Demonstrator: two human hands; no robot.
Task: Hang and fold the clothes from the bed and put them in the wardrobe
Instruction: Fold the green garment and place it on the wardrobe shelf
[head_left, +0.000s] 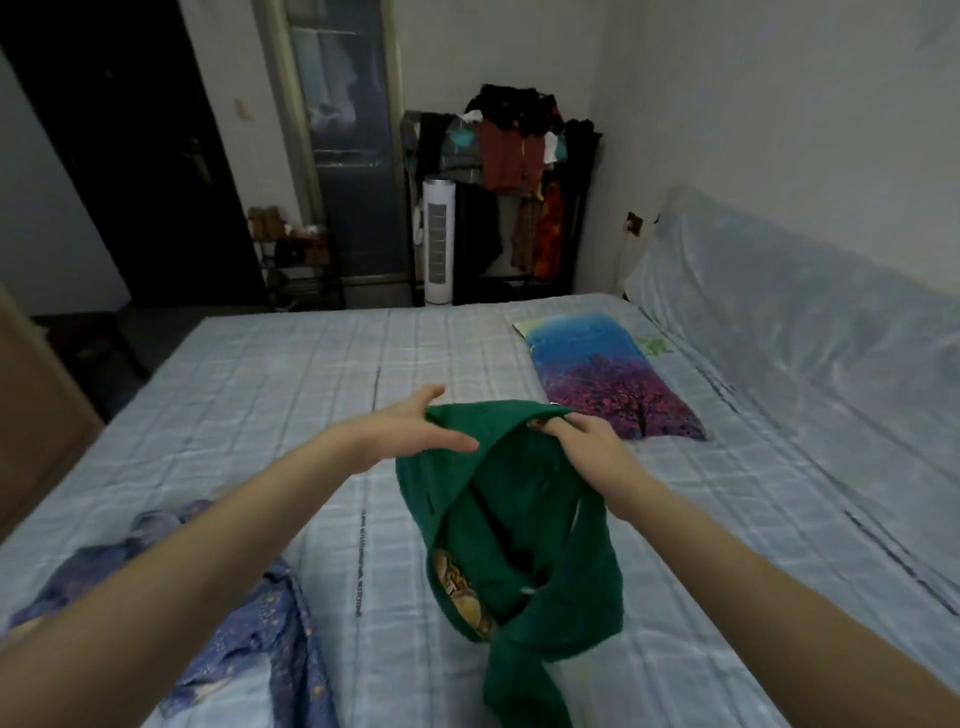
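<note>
A green garment (498, 525) with a yellow print on its inside hangs above the bed (291, 395), its lower end trailing on the sheet. My right hand (582, 441) pinches its top edge. My left hand (415, 431) holds the other corner of that edge, fingers spread. A blue-purple starry garment (260, 629) lies crumpled on the bed at the lower left, under my left forearm.
A pillow (608, 374) with a tree print lies at the bed's far right, against a covered headboard (810, 322). Beyond the bed stand an open clothes rack (514, 171) full of garments, a white tower fan (438, 239) and a dark doorway (130, 156).
</note>
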